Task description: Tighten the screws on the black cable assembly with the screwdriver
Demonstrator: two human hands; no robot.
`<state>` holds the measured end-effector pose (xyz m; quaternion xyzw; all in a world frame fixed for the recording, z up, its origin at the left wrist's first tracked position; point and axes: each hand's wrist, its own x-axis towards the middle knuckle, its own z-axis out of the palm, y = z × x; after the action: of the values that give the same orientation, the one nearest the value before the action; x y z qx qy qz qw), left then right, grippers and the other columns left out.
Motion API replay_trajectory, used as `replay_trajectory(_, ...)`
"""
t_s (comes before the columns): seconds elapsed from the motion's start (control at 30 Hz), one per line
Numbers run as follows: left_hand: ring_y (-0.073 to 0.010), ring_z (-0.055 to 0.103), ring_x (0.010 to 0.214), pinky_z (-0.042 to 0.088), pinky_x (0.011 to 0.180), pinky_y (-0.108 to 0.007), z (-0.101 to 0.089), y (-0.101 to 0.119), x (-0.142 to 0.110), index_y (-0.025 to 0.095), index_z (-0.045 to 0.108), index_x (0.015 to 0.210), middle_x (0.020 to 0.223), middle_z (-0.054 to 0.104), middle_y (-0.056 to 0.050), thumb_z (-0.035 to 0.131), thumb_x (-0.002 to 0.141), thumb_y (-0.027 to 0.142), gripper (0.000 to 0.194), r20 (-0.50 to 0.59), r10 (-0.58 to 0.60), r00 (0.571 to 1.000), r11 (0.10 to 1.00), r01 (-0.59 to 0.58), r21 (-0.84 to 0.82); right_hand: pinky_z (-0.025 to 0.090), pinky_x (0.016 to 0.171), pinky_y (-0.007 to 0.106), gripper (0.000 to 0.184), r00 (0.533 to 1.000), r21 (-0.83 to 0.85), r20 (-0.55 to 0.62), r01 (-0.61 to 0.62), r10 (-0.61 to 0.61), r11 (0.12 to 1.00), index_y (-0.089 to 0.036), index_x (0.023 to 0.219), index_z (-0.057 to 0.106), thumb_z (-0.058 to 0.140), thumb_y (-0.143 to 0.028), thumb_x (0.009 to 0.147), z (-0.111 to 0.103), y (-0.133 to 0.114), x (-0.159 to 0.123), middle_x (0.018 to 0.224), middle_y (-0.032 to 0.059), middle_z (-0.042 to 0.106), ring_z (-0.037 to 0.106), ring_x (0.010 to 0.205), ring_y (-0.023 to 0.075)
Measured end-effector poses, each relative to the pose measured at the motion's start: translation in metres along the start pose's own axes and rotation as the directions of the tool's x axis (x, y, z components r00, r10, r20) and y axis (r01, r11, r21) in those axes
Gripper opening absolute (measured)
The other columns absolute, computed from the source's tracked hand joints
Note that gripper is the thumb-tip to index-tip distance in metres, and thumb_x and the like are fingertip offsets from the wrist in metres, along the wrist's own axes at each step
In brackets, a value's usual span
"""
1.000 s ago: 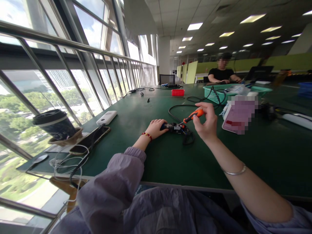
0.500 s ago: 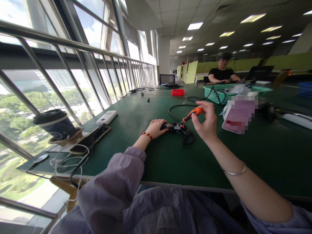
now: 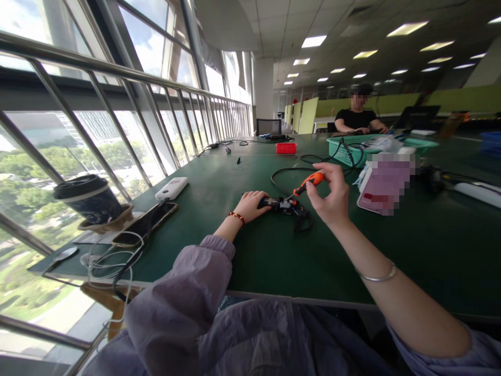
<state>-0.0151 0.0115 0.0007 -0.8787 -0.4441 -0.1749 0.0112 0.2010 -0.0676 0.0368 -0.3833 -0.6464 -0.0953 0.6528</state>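
Note:
My left hand (image 3: 250, 207) is closed around the left end of a dark handheld device (image 3: 287, 206) whose right part shows bare inner parts and thin wires. A black cable (image 3: 303, 223) loops beside its right end. Between the fingers of my right hand (image 3: 332, 194) is an orange and black screwdriver (image 3: 311, 183). Its shaft slants down to the left, and the tip meets the open part of the device. Exactly which spot the tip touches is too small to tell.
On the left are a lidded paper cup (image 3: 90, 201), a phone (image 3: 144, 225), a white power bank (image 3: 171, 188) and tangled cables. A red box (image 3: 286, 149) and a green basket (image 3: 344, 151) stand farther back. A pink-backed phone (image 3: 385, 185) leans at right. A person (image 3: 356, 117) sits across the table.
The screwdriver's handle has tilted very slightly, together with my right fingers. My left hand and the device stay where they were.

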Motion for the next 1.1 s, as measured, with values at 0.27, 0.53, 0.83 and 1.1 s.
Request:
replay_trajectory(0.27,-0.025,0.054,0.111,0.035,0.104,-0.042,-0.0008,0.0009,-0.0006,0.023,0.054,0.114,0.115,0.062,-0.006,0.056,0.085,0.042,0.035,0.001,-0.007,1.0,1.0,0.007,-0.008,0.048,0.074,0.036,0.024,1.0,-0.06,0.006,-0.025,0.026,0.998,-0.023,0.097,0.058,0.062,-0.036,0.077,-0.0013,0.0001,0.0,0.071,-0.0003,0.056,0.056,0.072,0.0184)
replay_trajectory(0.53,-0.0252,0.054,0.113,0.035,0.104,-0.041,-0.0013,0.0004,-0.0002,0.022,0.054,0.115,0.117,0.061,-0.006,0.062,0.081,0.042,0.04,0.016,-0.003,1.0,1.0,0.003,-0.004,0.051,0.072,0.035,0.041,1.0,0.069,0.011,0.008,-0.008,0.998,-0.021,0.115,0.049,0.061,-0.029,0.077,0.0012,0.0004,0.0001,0.082,0.0014,0.056,0.056,0.071,0.0154)
replay_trajectory(0.83,-0.0262,0.054,0.113,0.035,0.104,-0.042,-0.001,0.0006,-0.0001,0.022,0.054,0.115,0.116,0.061,-0.007,0.065,0.079,0.042,0.043,0.016,0.001,1.0,1.0,-0.001,-0.002,0.049,0.078,0.039,0.038,1.0,-0.006,0.021,0.002,-0.001,1.0,-0.022,0.112,0.053,0.061,-0.027,0.075,-0.0004,0.0011,-0.0003,0.079,0.0006,0.057,0.056,0.075,0.0183)
replay_trajectory(1.1,-0.0268,0.053,0.114,0.034,0.104,-0.043,0.0004,-0.0002,-0.0004,0.023,0.053,0.12,0.119,0.06,-0.008,0.063,0.08,0.044,0.047,0.014,0.0,1.0,1.0,0.0,0.009,0.048,0.073,0.036,0.013,0.999,-0.064,0.031,-0.016,0.018,0.998,-0.023,0.086,0.06,0.061,-0.03,0.075,-0.0025,-0.0012,0.0025,0.075,0.0011,0.062,0.057,0.072,0.0185)
